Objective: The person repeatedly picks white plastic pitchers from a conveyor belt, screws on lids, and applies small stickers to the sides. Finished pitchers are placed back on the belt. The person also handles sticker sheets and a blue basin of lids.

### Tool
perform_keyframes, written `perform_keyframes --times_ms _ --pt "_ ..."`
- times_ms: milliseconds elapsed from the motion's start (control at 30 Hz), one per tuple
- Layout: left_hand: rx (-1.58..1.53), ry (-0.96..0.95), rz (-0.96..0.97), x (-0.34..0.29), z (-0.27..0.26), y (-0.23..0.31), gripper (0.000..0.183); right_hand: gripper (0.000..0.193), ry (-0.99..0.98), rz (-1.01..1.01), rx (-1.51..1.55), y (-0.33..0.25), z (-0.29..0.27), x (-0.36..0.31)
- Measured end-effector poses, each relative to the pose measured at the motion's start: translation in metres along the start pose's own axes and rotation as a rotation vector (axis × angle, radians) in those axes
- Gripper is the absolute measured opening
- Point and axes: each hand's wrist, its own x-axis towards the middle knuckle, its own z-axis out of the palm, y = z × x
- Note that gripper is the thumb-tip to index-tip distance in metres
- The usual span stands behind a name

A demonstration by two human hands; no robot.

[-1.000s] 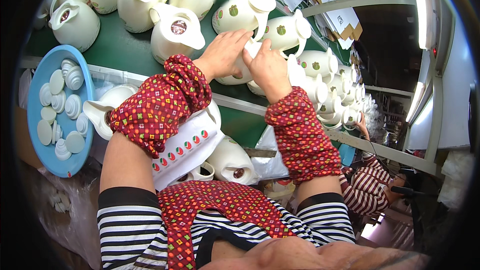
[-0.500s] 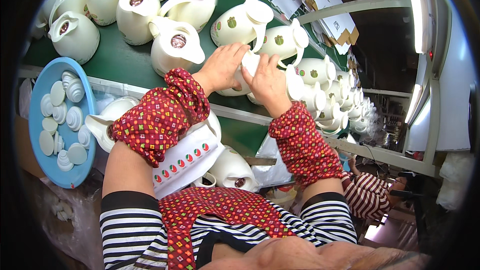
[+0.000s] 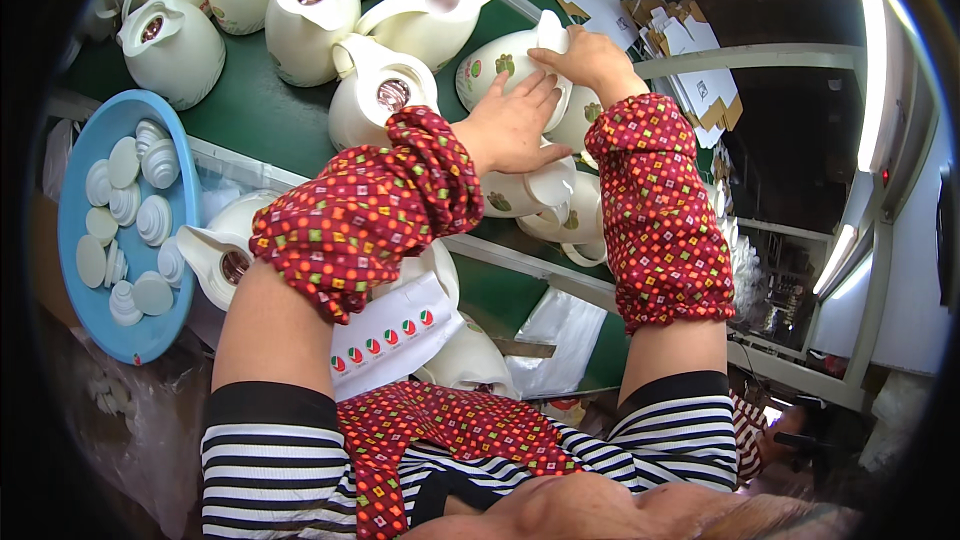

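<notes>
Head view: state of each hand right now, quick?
Left hand: open, fingers spread, no grip visible.
Right hand: at the top of a jug; whether it grips cannot be told.

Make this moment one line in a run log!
left hand: open, at cream jug | right hand: at same cream jug | blue basin: holds white caps

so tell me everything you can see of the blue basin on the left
The blue basin looks plastic: round and smooth, with a small red mark at its lower rim. Its open side shows, holding loose off-white stepped pieces and flat discs. It sits by the near edge of the green table. The spout of a cream jug overlaps it in view; contact is unclear. The left hand and right hand are away from it.
</notes>
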Motion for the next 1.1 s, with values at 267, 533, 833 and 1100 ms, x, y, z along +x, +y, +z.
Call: perform_keyframes --times_ms 267,533,833,1100 --pt "0.129 -0.014 -0.020 -0.005 0.011 -0.005 0.096 0.086 -0.038 -0.335 0.162 0.011 -0.026 -0.009" --pt "0.066 0.001 -0.017 -0.004 0.015 -0.002 0.096 0.086 0.029 -0.237 0.098 0.019 -0.013 -0.006" --pt "0.076 0.032 0.042 -0.002 0.027 -0.001 0.083 0.077 0.026 -0.330 0.223 0.016 -0.009 -0.014" --pt "0.097 0.025 0.104 0.000 0.029 -0.004 0.075 0.073 0.196 -0.703 -0.002 0.037 0.011 -0.015"
